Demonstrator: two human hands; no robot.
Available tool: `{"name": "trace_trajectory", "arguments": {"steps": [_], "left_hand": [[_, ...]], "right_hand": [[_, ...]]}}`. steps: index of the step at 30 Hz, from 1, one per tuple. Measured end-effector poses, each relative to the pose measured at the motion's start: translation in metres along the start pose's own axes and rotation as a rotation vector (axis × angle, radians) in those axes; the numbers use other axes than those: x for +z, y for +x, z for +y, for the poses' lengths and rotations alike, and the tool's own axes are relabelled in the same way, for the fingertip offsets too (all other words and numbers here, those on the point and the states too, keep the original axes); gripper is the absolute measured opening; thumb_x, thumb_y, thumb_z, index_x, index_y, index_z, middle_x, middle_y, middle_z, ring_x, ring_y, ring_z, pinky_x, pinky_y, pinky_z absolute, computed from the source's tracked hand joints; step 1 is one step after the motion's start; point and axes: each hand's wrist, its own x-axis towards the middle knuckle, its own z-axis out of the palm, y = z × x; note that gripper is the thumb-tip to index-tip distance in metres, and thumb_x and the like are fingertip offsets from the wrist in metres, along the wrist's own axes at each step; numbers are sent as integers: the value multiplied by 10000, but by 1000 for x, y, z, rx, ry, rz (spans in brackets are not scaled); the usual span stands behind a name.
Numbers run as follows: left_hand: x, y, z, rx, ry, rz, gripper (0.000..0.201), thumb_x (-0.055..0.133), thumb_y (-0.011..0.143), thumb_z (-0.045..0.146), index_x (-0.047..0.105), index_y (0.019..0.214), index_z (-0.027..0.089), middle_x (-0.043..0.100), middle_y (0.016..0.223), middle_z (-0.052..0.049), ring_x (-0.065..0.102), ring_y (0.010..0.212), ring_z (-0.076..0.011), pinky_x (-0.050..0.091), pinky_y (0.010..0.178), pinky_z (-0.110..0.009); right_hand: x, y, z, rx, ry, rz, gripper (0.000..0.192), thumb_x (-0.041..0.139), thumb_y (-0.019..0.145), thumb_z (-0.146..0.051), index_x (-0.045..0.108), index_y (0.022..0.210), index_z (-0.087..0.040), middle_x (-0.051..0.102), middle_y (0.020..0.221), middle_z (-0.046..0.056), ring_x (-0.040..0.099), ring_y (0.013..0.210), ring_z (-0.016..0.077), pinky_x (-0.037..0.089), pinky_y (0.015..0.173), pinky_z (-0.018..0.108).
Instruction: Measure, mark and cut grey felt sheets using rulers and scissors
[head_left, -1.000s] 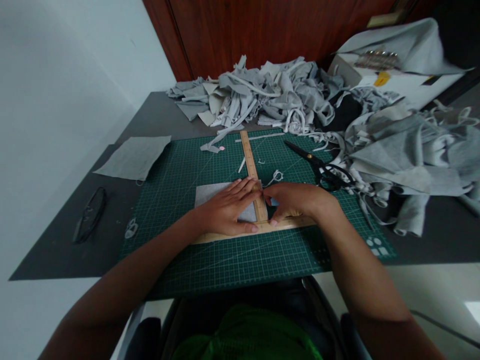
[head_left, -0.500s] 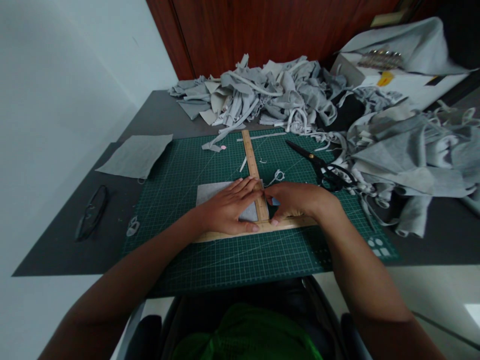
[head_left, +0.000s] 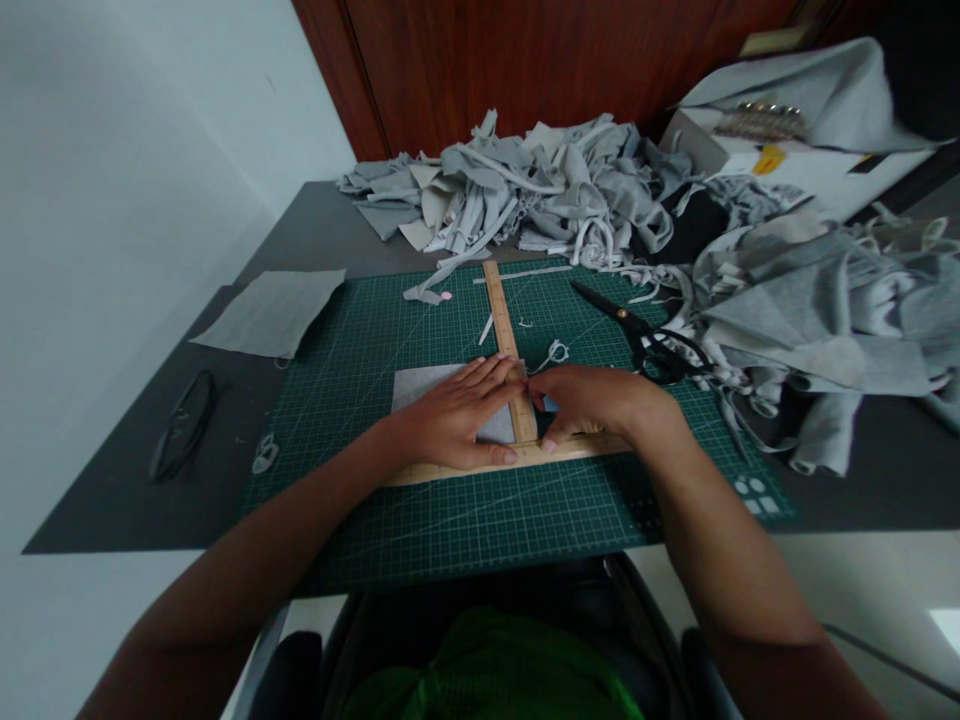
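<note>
My left hand (head_left: pixel 457 415) lies flat with its fingers stretched out, pressing on a grey fabric piece (head_left: pixel 424 380) and the upright arm of a wooden T-shaped ruler (head_left: pixel 502 312). Its thumb rests on the ruler's crosspiece. My right hand (head_left: pixel 585 400) is curled at the right side of the upright arm, its thumb tip touching the crosspiece. A small bit of blue shows under the right palm; what the fingers hold is mostly hidden. Beneath everything is a green cutting mat (head_left: pixel 465 530) with a printed grid.
Black-handled scissors (head_left: pixel 645 335) lie on the mat's right side. Heaps of grey fabric scraps (head_left: pixel 555 185) fill the back and right. A loose grey fabric sheet (head_left: pixel 270 312) and a dark coiled item (head_left: pixel 182 425) lie left. A white box (head_left: pixel 810 175) stands back right.
</note>
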Motion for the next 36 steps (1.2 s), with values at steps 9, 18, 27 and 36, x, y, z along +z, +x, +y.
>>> {"name": "trace_trajectory", "arguments": {"steps": [9,18,27,36], "left_hand": [[-4,0,1,0,-20,-7,1013,578,914,740,245,1625,100,57,1732,-238,50,1620,-369,93,1310,-532],[-5,-1,1,13,-20,15,981,588,910,731,271,1618,130,106,1735,-226,72,1620,-373,116,1306,-549],[-4,-2,1,0,-24,7,1010,600,901,737,269,1624,115,115,1733,-233,97,1611,-404,124,1302,-569],[-6,-2,2,-16,6,2,991,601,890,746,296,1611,138,117,1734,-224,109,1611,-398,138,1300,-557]], "right_hand": [[-1,-1,-2,20,5,2,463,894,682,-301,660,1071,-207,739,1163,68,692,1040,296,475,787,324],[-2,-3,-5,38,-3,-7,416,857,732,-298,659,1086,-207,743,1162,76,691,1059,299,468,776,323],[-2,-3,-4,26,2,-5,447,857,719,-299,671,1114,-203,740,1179,83,688,1069,304,475,798,331],[-1,-3,-5,11,6,12,406,848,726,-281,674,1084,-203,737,1177,74,686,1054,296,469,775,329]]}}
